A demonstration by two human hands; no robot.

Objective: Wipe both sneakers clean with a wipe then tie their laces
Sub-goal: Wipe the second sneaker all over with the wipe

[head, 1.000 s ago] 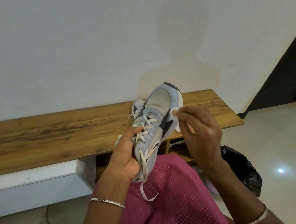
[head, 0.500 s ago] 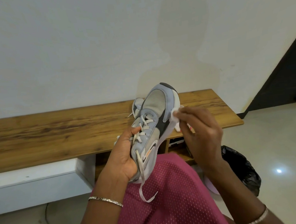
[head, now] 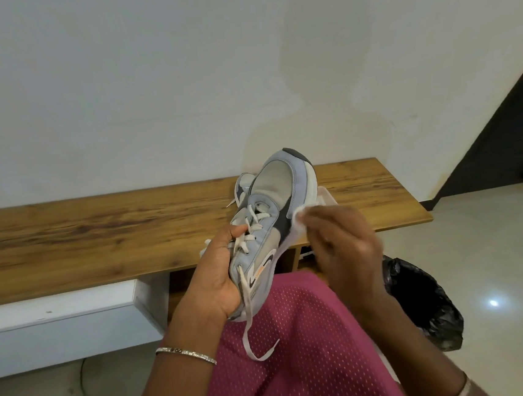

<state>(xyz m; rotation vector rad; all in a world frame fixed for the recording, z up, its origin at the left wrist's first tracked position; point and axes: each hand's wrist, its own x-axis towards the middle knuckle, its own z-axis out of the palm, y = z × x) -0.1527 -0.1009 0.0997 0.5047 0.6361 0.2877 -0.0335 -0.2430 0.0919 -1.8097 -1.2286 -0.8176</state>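
Note:
A grey and pale-blue sneaker [head: 277,193] with white laces is held toe-up over my lap. My left hand [head: 216,275] grips it around the heel and lace area, thumb on the laces. One loose lace [head: 251,333] hangs down over my pink-clad leg. My right hand [head: 341,241] pinches a white wipe [head: 300,218] against the sneaker's right side, by the dark panel. The second sneaker [head: 242,187] lies on the wooden bench behind, mostly hidden by the held one.
A long wooden bench [head: 98,239] runs along the white wall, with a white drawer front [head: 58,326] below it. A black plastic bag [head: 423,297] sits on the tiled floor at the right. A white packet [head: 325,196] peeks out behind the sneaker.
My right hand has slid the wipe down the sneaker's right side, from near the toe toward the dark midsection. The sneaker has tilted slightly in my left hand.

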